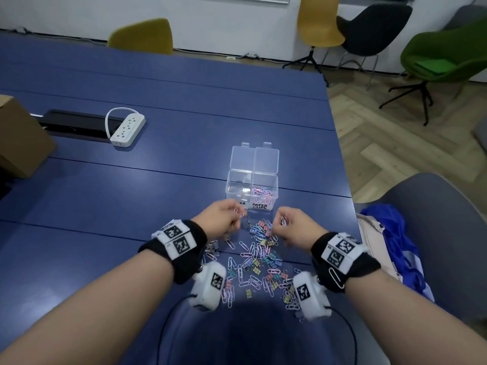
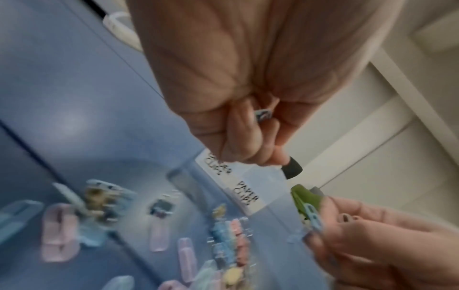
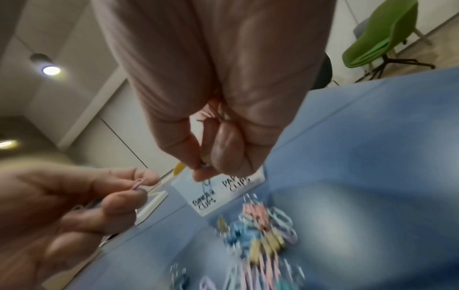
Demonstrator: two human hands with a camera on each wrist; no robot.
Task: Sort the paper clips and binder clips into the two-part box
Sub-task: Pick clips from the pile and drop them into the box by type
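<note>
A person's left hand [image 1: 222,219] and right hand [image 1: 295,227] hover just near of a clear two-part box [image 1: 251,192], each with fingers curled around pinched paper clips. Its right part, labelled paper clips, holds some; the left looks empty. The scattered pile of paper clips and binder clips [image 1: 258,256] lies nearer on the blue table [image 1: 158,154]. Likely next: carry both handfuls over the right part and release.
</note>
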